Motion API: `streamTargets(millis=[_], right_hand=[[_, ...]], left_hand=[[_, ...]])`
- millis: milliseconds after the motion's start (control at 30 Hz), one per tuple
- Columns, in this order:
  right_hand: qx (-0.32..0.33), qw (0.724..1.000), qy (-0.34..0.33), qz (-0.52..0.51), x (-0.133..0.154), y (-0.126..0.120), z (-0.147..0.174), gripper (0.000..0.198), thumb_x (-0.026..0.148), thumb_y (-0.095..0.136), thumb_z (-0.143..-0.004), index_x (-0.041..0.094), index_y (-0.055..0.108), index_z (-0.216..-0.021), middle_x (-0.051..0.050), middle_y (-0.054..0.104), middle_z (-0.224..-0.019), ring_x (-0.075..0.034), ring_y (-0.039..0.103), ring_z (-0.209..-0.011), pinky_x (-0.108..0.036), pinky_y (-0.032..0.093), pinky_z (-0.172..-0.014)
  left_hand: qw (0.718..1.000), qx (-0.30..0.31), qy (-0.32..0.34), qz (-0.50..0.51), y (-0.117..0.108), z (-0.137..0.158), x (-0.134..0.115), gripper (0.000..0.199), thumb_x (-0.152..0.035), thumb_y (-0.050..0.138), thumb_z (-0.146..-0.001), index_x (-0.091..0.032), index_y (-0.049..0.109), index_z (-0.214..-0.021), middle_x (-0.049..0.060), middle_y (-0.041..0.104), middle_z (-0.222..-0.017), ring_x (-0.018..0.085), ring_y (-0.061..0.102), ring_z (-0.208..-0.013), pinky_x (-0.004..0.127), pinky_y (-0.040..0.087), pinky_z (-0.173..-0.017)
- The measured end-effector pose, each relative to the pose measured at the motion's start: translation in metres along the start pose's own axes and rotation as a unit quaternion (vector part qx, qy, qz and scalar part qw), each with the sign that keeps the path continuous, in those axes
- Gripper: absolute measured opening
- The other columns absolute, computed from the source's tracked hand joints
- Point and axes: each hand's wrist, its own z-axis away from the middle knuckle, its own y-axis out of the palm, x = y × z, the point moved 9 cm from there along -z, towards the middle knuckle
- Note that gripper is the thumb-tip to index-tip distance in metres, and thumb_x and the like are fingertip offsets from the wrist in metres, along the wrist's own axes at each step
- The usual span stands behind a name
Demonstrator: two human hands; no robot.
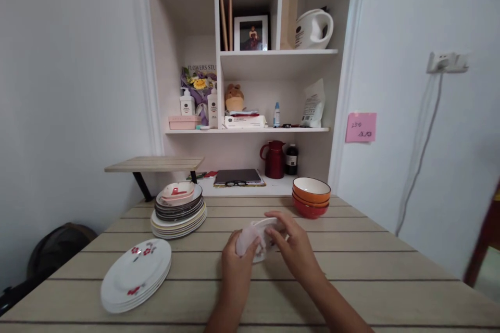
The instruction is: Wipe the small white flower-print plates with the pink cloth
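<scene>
Above the middle of the table, a small white bowl is held tilted between my two hands. My right hand grips its far right rim, thumb on the inside and fingers over the edge. A crumpled, thin whitish cloth is bunched in my left hand, pressed against the bowl's left side. The cloth and fingers hide much of the bowl; whether it is a deep bowl or a shallow dish is hard to tell.
Flower-patterned white plates are stacked at the front left. Behind them stands a taller pile of plates topped by pink dishes. Orange and red bowls are stacked at the right. A raised wooden shelf overhangs the back left.
</scene>
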Motion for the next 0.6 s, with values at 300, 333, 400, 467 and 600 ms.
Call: streamTargets(millis=[300,333,400,467,600], right_hand=[[0.062,0.998,0.031,0.001,-0.01,0.001,-0.003,0.015,0.036,0.059,-0.083,0.023,0.055,-0.076,0.001,0.055,-0.067,-0.018,0.052,-0.064,-0.027,0.041,-0.057],[0.059,0.997,0.054,-0.025,-0.016,0.003,-0.002,0.02,0.039,0.059,-0.083,0.023,0.053,-0.073,0.003,0.051,-0.063,-0.016,0.05,-0.06,-0.026,0.039,-0.054],[0.045,0.992,0.095,-0.074,-0.028,0.007,0.002,0.025,0.043,0.06,-0.082,0.023,0.048,-0.071,0.005,0.045,-0.059,-0.014,0.045,-0.055,-0.024,0.036,-0.05],[0.027,0.984,0.127,-0.119,-0.037,0.014,0.006,0.029,0.046,0.061,-0.08,0.023,0.046,-0.071,0.006,0.043,-0.058,-0.014,0.043,-0.054,-0.024,0.034,-0.049],[-0.014,0.963,0.165,-0.21,-0.043,0.025,0.014,0.03,0.049,0.064,-0.077,0.022,0.05,-0.074,0.005,0.049,-0.06,-0.014,0.044,-0.054,-0.024,0.036,-0.05]], left_hand=[[0.998,0.064,0.002,-0.017,0.011,0.001,0.0,0.031,-0.04,0.075,-0.069,-0.015,0.073,-0.086,0.006,0.072,-0.079,0.02,0.063,-0.071,0.025,0.049,-0.065],[0.997,0.077,-0.02,-0.001,0.014,0.001,0.004,0.035,-0.042,0.075,-0.069,-0.013,0.073,-0.089,0.006,0.072,-0.078,0.02,0.063,-0.07,0.025,0.049,-0.065],[0.994,0.085,-0.057,0.03,0.016,0.002,0.01,0.044,-0.046,0.076,-0.068,-0.011,0.073,-0.095,0.007,0.073,-0.08,0.02,0.064,-0.07,0.026,0.05,-0.065],[0.993,0.073,-0.08,0.055,0.014,0.002,0.014,0.051,-0.047,0.078,-0.065,-0.01,0.073,-0.099,0.008,0.074,-0.083,0.02,0.066,-0.073,0.026,0.05,-0.066],[0.987,0.046,-0.108,0.107,0.01,0.001,0.018,0.059,-0.049,0.081,-0.062,-0.01,0.071,-0.106,0.012,0.075,-0.093,0.022,0.068,-0.079,0.028,0.052,-0.071]])
